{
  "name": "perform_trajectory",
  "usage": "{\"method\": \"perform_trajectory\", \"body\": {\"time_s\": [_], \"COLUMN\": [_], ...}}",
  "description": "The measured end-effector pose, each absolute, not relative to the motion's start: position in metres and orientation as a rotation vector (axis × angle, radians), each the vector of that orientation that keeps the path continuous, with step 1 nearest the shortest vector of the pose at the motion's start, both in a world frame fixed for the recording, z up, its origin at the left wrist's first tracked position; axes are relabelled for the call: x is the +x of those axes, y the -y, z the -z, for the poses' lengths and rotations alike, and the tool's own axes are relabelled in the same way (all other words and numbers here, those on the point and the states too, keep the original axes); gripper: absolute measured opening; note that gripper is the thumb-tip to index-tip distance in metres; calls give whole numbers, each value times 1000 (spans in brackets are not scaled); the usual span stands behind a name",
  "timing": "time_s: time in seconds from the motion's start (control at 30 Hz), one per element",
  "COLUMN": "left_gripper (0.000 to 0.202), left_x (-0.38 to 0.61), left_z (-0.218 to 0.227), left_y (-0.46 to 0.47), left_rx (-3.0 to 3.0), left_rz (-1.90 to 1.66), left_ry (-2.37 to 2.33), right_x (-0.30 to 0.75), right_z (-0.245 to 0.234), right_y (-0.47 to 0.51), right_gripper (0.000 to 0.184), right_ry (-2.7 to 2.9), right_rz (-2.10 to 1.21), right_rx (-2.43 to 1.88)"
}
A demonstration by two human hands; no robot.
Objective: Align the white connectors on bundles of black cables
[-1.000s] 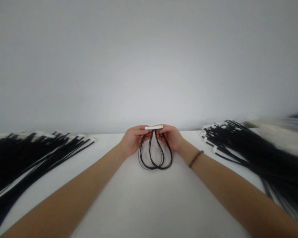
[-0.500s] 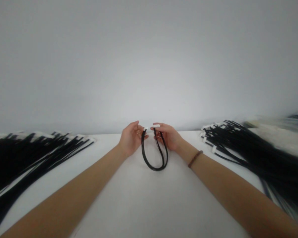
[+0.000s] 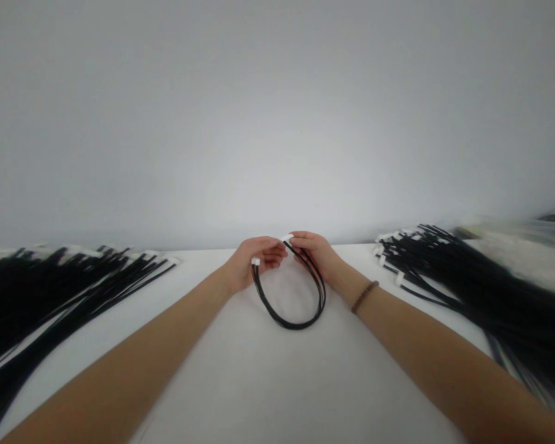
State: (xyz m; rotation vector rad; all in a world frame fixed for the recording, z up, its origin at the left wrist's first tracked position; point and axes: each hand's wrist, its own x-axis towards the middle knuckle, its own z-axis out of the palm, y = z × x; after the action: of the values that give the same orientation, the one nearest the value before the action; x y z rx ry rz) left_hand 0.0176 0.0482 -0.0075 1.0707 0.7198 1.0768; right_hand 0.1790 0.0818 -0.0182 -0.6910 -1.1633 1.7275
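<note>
A short black wire harness [image 3: 290,325] hangs in a wide loop between my hands, a white connector on each end. My right hand [image 3: 315,251] has its fingers closed on the end by the upper white connector [image 3: 287,237]. My left hand [image 3: 255,259] has curled fingers, and its thumb and fingertips meet that same connector from the left. The other white connector [image 3: 256,262] lies in front of my left palm, its wires dropping into the loop. Finger contact behind the connectors is partly hidden.
On the left of the white table [image 3: 291,388] lies a thick pile of black wire harnesses [image 3: 50,277] with white connectors. Another pile of black harnesses [image 3: 481,283] is on the right, beside clear plastic bags [image 3: 527,253]. A pale wall [image 3: 277,123] rises behind.
My left fingers have moved right to the connector at my right hand. The other connector has shifted left and down to my left palm, and the loop has widened.
</note>
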Motion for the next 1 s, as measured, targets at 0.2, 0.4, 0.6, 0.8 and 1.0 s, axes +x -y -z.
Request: {"method": "perform_trajectory", "body": {"time_s": [0.2, 0.4, 0.6, 0.8, 1.0], "left_gripper": [66, 22, 16, 17, 17], "left_x": [7, 20, 28, 26, 26], "left_z": [-5, 7, 16, 12, 9], "left_y": [-40, -46, -48, -45, -43], "left_rx": [881, 798, 961, 953, 980], "left_rz": [-477, -890, -1070, -1062, -1018], "left_ry": [-477, -724, -820, -727, -647], "right_x": [180, 179, 177, 181, 184], "right_z": [16, 9, 13, 17, 15], "right_y": [-82, -77, -78, -80, -80], "right_gripper": [13, 14, 24, 21, 21], "right_ry": [1039, 1069, 1109, 1128, 1073], "right_rz": [-1737, -1774, -1665, -1749, -1922], "right_rx": [-676, -663, -712, -604, -435]}}
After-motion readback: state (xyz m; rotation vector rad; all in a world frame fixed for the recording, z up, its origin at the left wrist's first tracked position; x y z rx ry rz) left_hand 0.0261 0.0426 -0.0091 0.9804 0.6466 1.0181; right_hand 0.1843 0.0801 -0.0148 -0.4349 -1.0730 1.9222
